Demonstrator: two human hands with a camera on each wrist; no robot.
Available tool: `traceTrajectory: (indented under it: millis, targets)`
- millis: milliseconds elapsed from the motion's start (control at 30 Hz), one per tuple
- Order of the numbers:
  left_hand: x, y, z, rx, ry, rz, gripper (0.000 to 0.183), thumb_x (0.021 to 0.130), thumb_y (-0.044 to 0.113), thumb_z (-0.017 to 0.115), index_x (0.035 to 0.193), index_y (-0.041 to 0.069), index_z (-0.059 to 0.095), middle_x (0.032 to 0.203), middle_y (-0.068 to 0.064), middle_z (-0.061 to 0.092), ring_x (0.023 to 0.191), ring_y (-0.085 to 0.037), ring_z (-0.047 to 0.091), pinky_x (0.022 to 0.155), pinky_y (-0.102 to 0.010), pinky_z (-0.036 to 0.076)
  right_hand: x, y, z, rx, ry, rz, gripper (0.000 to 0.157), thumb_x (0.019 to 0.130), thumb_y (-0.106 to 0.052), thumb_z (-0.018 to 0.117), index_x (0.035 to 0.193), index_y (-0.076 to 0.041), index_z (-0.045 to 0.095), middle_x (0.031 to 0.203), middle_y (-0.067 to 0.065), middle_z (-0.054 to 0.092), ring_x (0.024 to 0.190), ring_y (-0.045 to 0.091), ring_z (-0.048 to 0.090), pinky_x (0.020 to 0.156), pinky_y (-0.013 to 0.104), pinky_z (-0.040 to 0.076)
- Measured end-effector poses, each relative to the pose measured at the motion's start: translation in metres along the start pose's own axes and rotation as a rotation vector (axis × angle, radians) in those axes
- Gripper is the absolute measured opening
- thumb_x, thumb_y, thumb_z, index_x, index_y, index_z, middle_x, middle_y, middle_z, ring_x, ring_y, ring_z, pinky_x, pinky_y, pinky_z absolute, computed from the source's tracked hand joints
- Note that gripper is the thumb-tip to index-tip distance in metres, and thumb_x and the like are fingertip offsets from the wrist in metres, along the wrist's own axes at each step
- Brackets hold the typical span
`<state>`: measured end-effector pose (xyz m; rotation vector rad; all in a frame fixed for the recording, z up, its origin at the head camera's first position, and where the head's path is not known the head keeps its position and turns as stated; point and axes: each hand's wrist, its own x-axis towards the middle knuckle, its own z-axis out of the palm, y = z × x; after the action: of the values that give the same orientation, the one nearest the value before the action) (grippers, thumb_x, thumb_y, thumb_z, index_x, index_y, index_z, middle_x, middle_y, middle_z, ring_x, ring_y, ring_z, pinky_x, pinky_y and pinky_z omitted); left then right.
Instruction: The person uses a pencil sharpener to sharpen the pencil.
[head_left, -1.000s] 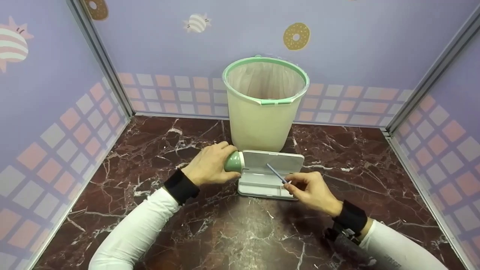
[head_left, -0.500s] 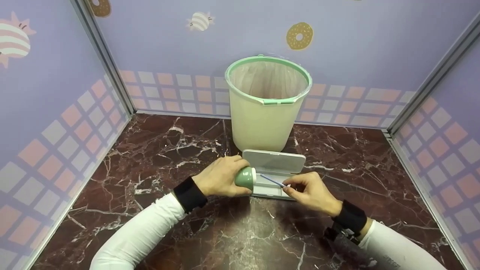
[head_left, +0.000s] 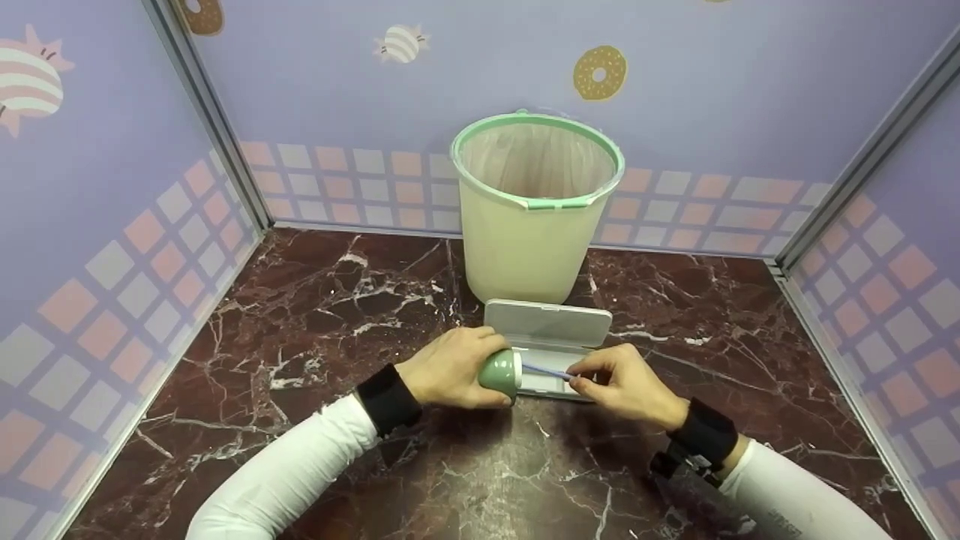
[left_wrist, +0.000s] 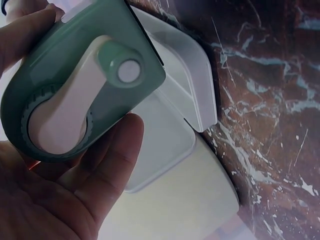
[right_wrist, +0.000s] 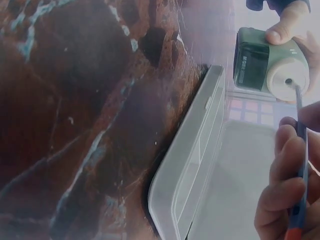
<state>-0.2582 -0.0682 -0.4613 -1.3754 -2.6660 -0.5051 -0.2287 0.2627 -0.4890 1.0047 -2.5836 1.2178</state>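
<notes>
My left hand (head_left: 461, 369) grips a green hand-crank pencil sharpener (left_wrist: 120, 30); its pale crank (left_wrist: 62, 112) faces the left wrist camera. The sharpener's white front with a small round hole (right_wrist: 288, 81) points toward my right hand (head_left: 626, 382). Between thumb and fingers my right hand pinches a blue pencil (right_wrist: 300, 165), red at its near end. The pencil's far tip is right at the hole. Under and behind both hands lies an opened pencil case (head_left: 547, 322), its lid tipped back and its tray partly hidden by the hands.
Behind the case stands a pale bin (head_left: 525, 247) with a green rim and a clear liner. Patterned panels (head_left: 360, 90) enclose the back and sides of the dark red marbled tabletop (head_left: 360, 300).
My left hand has brought the sharpener right and nearer to me, up to the pencil. The pencil has swung from a steep slant to nearly level, its tip now meeting the sharpener's front.
</notes>
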Motion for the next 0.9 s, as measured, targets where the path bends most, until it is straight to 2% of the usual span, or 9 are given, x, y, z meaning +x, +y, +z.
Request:
traceTrajectory:
  millis: [100,300,567,800,900]
  targets:
    - [0.001,0.001,0.001,-0.009,-0.005,-0.001,0.067,0.083,0.051,0.094,0.132,0.011,0.072,0.116,-0.007,0.076,0.092,-0.019,0.072,0.076,-0.029,0.062,0.000,0.001,-0.002,-0.022,-0.018,-0.005,0.017,0.088,-0.002,0.082,0.101,-0.009,0.089,0.091,0.007,0.087,0.068,-0.003,0.063,0.061,0.019,0.053]
    - [0.002,0.004,0.004,0.003,-0.008,0.018,0.068,0.084,0.052,0.093,0.133,0.011,0.072,0.118,-0.006,0.077,0.092,-0.019,0.074,0.076,-0.030,0.061,0.001,0.003,-0.003,-0.040,-0.046,-0.046,0.018,0.087,-0.001,0.081,0.101,-0.009,0.089,0.091,0.006,0.087,0.072,-0.003,0.065,0.061,0.033,0.061]
    - [0.001,0.009,0.012,-0.013,-0.028,0.011,0.066,0.086,0.051,0.092,0.133,0.010,0.071,0.120,-0.007,0.077,0.096,-0.018,0.073,0.080,-0.029,0.061,0.002,0.005,-0.004,-0.118,-0.055,-0.093,0.019,0.085,-0.004,0.083,0.100,-0.012,0.090,0.081,0.001,0.081,0.066,-0.005,0.057,0.060,0.015,0.049]
    - [0.001,0.014,0.020,0.008,-0.033,-0.005,0.062,0.083,0.051,0.093,0.128,0.012,0.074,0.111,-0.004,0.076,0.088,-0.014,0.069,0.073,-0.024,0.058,0.002,0.006,-0.006,-0.180,-0.081,-0.105,0.018,0.085,-0.006,0.084,0.102,-0.012,0.090,0.077,-0.002,0.077,0.064,-0.006,0.052,0.061,0.016,0.046]
    - [0.001,0.016,0.022,0.010,-0.040,-0.008,0.061,0.083,0.050,0.094,0.126,0.012,0.075,0.110,-0.004,0.075,0.090,-0.014,0.070,0.075,-0.024,0.060,0.001,0.007,-0.007,-0.191,-0.091,-0.117,0.019,0.085,-0.006,0.084,0.102,-0.013,0.090,0.077,-0.003,0.077,0.062,0.002,0.057,0.061,0.019,0.049]
